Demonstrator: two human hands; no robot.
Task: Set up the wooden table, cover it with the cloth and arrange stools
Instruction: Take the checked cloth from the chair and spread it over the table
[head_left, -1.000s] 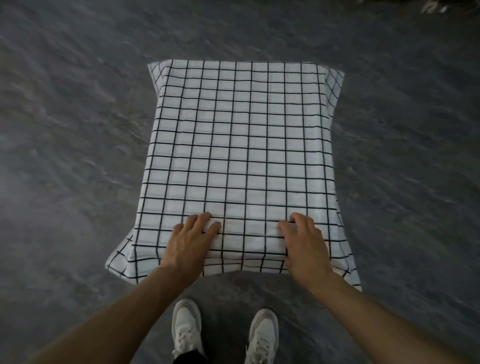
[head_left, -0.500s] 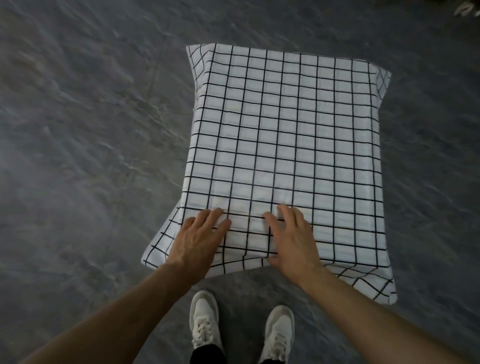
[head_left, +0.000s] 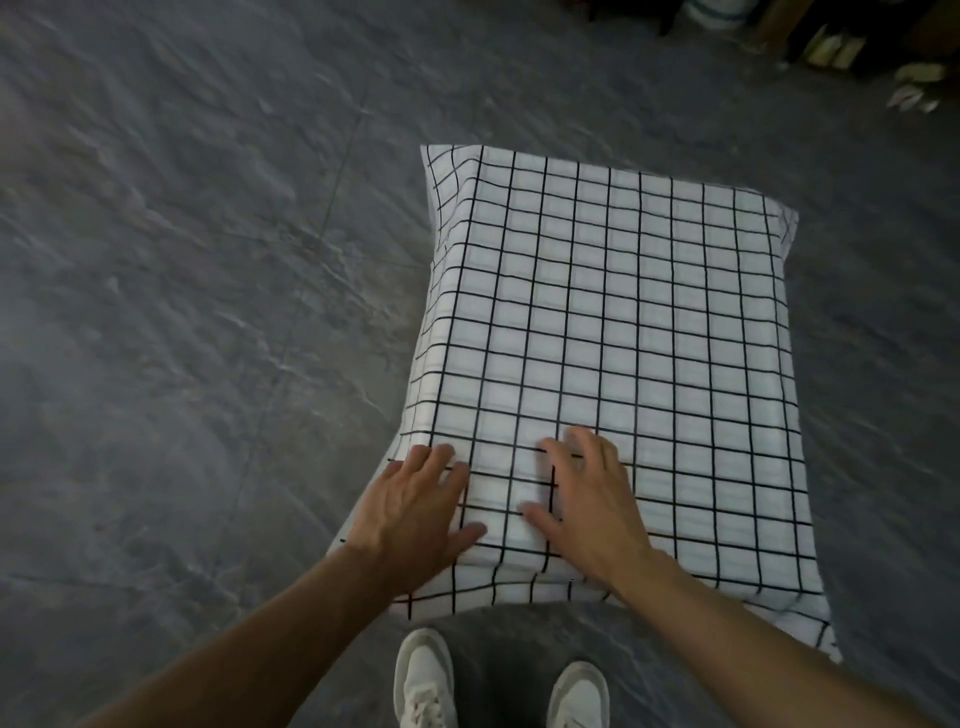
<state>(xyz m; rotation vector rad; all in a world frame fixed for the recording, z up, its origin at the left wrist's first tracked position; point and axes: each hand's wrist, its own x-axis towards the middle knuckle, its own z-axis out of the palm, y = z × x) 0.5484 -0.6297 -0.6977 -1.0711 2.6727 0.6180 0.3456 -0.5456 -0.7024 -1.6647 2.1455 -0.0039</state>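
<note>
- My left hand (head_left: 415, 512) lies flat and spread, palm down, on the near left corner of the cloth (head_left: 623, 338), fingers (head_left: 434, 460) fanned toward the far end.
- My right hand (head_left: 592, 499) rests just beside it, also flat with fingers spread, pressing the same near edge; the thumbs point at each other with a strip of cloth between them.
- Neither hand pinches or grips anything; both only bear down on the fabric.
- The white cloth, gridded with thin black lines, covers the counter completely, so no wood shows; it drapes over every side, and its near right corner (head_left: 815, 629) hangs lowest.
- My two white sneakers (head_left: 426, 680) stand on the floor just short of the near hem, between my bare forearms.
- Grey, marbled floor tiles (head_left: 182, 312) surround the counter on all sides.
- Blurred clutter (head_left: 831, 47) sits at the upper right, well apart from the counter; I cannot tell what it is.
</note>
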